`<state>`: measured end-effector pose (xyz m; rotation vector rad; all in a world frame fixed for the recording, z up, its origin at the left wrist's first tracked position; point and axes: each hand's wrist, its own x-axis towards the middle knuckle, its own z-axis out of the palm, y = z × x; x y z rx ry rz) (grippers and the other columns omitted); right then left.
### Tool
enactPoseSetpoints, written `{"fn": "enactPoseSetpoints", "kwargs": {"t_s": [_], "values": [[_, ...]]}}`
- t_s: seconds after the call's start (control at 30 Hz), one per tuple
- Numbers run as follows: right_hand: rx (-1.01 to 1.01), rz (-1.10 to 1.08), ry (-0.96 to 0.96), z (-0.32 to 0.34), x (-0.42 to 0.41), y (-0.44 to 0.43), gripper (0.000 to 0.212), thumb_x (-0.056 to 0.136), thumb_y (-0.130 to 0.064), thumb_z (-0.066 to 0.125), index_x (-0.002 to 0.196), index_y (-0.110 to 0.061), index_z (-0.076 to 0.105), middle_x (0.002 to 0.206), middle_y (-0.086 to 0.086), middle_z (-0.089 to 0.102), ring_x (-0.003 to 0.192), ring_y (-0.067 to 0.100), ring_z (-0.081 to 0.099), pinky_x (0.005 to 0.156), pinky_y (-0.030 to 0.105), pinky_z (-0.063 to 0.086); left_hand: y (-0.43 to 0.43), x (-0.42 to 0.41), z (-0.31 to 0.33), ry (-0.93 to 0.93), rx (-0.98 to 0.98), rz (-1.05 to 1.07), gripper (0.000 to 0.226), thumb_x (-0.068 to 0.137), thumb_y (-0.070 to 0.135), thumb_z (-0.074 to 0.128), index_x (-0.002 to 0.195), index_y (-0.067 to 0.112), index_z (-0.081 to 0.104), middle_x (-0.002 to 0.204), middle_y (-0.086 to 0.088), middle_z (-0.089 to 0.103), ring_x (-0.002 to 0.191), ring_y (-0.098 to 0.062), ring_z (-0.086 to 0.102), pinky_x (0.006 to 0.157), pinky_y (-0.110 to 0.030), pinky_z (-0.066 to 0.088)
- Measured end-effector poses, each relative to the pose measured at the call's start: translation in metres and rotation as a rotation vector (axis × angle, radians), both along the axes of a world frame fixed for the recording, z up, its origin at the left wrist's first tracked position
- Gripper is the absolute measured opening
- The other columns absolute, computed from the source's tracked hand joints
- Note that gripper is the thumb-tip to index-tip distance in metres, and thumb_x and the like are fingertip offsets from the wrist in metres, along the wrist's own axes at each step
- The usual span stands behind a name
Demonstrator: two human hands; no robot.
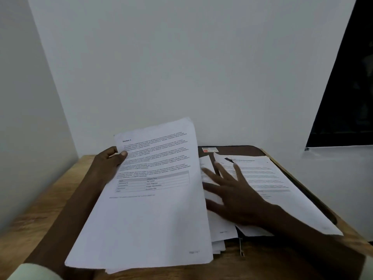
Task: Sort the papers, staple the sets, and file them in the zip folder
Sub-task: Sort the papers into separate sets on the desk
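- Two piles of paper are in play. One stack (pixel 145 209) is held up off the tabletop (pixel 50 199) and tilted toward the camera, with a "Section 2" page on top.
- That stack is pinched at its upper left edge by the left grip (pixel 109 164), thumb on the page and fingers tucked behind.
- The other loose sheets (pixel 268 178) are fanned over the dark zip folder (pixel 242 151), which is laid flat on the right side of the tabletop.
- The right grip (pixel 236 190) is wide, fingers splayed, nothing held, right over those sheets. It's too blurred to tell if they're actually being touched.
- Progress-wise, sorting looks only partway done: the edges aren't squared up, no staple can be spotted on any set, and nothing seems filed yet. So stapling and filing are probably both left.
- No stapler is seen anywhere in view, fwiw.
- Most of the folder is buried under paper, so open or zipped can't be judged. Only a zip pull (pixel 241 248) is seen at its near edge.
- Body text on the pages can't be read.
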<state>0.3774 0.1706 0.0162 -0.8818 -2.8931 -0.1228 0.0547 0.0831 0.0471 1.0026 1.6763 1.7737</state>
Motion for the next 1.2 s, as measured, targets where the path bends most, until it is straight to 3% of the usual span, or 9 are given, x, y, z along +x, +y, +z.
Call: {"fn": "enactPoseSetpoints", "kwargs": {"t_s": [0.13, 0.23, 0.37, 0.43, 0.5, 0.67, 0.93, 1.1, 1.2], "values": [[0.153, 0.192, -0.028, -0.009, -0.018, -0.01, 0.069, 0.098, -0.058, 0.006, 0.126, -0.029, 0.063, 0.125, -0.001, 0.068, 0.133, 0.039, 0.047, 0.103, 0.074, 0.026, -0.003, 0.002, 0.005, -0.022, -0.01, -0.01, 0.014, 0.098, 0.013, 0.058, 0.108, 0.011, 0.067, 0.094, -0.004, 0.072, 0.064, -0.006, 0.071, 0.057, -0.019, 0.055], [0.339, 0.293, 0.066, -0.019, -0.026, -0.006, 0.047, 0.088, -0.048, 0.029, 0.124, -0.025, 0.046, 0.12, 0.001, 0.067, 0.145, 0.035, 0.02, 0.103, 0.061, 0.024, -0.002, 0.007, 0.01, -0.104, -0.008, -0.047, 0.016, 0.098, 0.011, 0.058, 0.111, 0.009, 0.067, 0.097, -0.008, 0.073, 0.07, -0.015, 0.073, 0.059, -0.025, 0.058], [0.105, 0.292, 0.352, 0.006, -0.02, -0.014, 0.014, 0.093, -0.026, 0.047, 0.106, -0.029, 0.049, 0.112, 0.002, 0.06, 0.104, 0.014, 0.051, 0.092, 0.046, 0.052, -0.003, 0.009, 0.01, -0.174, -0.001, -0.077, 0.016, 0.098, 0.009, 0.057, 0.11, 0.007, 0.067, 0.096, -0.011, 0.075, 0.073, -0.023, 0.074, 0.06, -0.031, 0.061], [-0.225, 0.066, 0.502, 0.016, -0.004, -0.003, 0.02, 0.094, -0.032, 0.047, 0.108, -0.031, 0.061, 0.105, -0.005, 0.07, 0.095, 0.009, 0.062, 0.087, 0.04, 0.053, -0.005, 0.008, 0.006, -0.157, -0.01, -0.032, 0.013, 0.098, 0.009, 0.057, 0.105, 0.008, 0.068, 0.09, -0.008, 0.075, 0.069, -0.021, 0.074, 0.057, -0.029, 0.059], [-0.199, -0.23, 0.657, 0.022, 0.012, 0.016, 0.023, 0.094, -0.041, 0.052, 0.108, -0.028, 0.065, 0.106, -0.009, 0.07, 0.099, 0.013, 0.064, 0.089, 0.038, 0.051, -0.004, 0.007, 0.0, -0.071, -0.055, 0.049, 0.013, 0.097, 0.01, 0.059, 0.106, 0.007, 0.068, 0.094, -0.009, 0.073, 0.072, -0.022, 0.071, 0.062, -0.027, 0.055], [-0.264, -0.599, 0.47, 0.024, 0.004, 0.026, 0.065, 0.077, -0.071, 0.061, 0.114, -0.018, 0.053, 0.111, -0.003, 0.061, 0.108, 0.02, 0.058, 0.082, 0.033, 0.044, 0.001, 0.008, -0.021, 0.039, -0.132, 0.115, 0.02, 0.094, 0.007, 0.063, 0.111, -0.002, 0.066, 0.109, -0.02, 0.069, 0.09, -0.033, 0.066, 0.086, -0.041, 0.052], [-0.339, -0.53, 0.468, 0.018, -0.002, 0.039, 0.006, 0.079, -0.018, 0.063, 0.085, -0.02, 0.064, 0.093, -0.003, 0.064, 0.09, 0.016, 0.059, 0.063, 0.021, 0.039, 0.003, 0.002, -0.016, -0.02, -0.1, 0.086, 0.005, 0.092, 0.005, 0.065, 0.094, 0.006, 0.07, 0.103, -0.022, 0.071, 0.097, -0.042, 0.069, 0.093, -0.061, 0.052], [-0.445, -0.228, 1.028, 0.09, 0.016, 0.027, 0.014, 0.091, -0.013, 0.063, 0.097, -0.024, 0.07, 0.084, -0.013, 0.067, 0.07, -0.007, 0.059, 0.066, 0.011, 0.044, 0.001, 0.007, -0.005, -0.056, -0.084, 0.032, 0.012, 0.096, 0.003, 0.059, 0.104, -0.002, 0.065, 0.105, -0.023, 0.07, 0.089, -0.038, 0.069, 0.084, -0.049, 0.057], [-0.607, -0.207, 1.443, 0.138, 0.046, 0.045, 0.011, 0.093, -0.014, 0.061, 0.095, -0.022, 0.068, 0.084, -0.004, 0.071, 0.07, 0.007, 0.064, 0.063, 0.019, 0.053, -0.003, 0.007, -0.005, -0.131, -0.087, -0.001, 0.016, 0.098, 0.003, 0.057, 0.11, -0.004, 0.063, 0.103, -0.021, 0.07, 0.081, -0.033, 0.069, 0.064, -0.037, 0.061]]}}
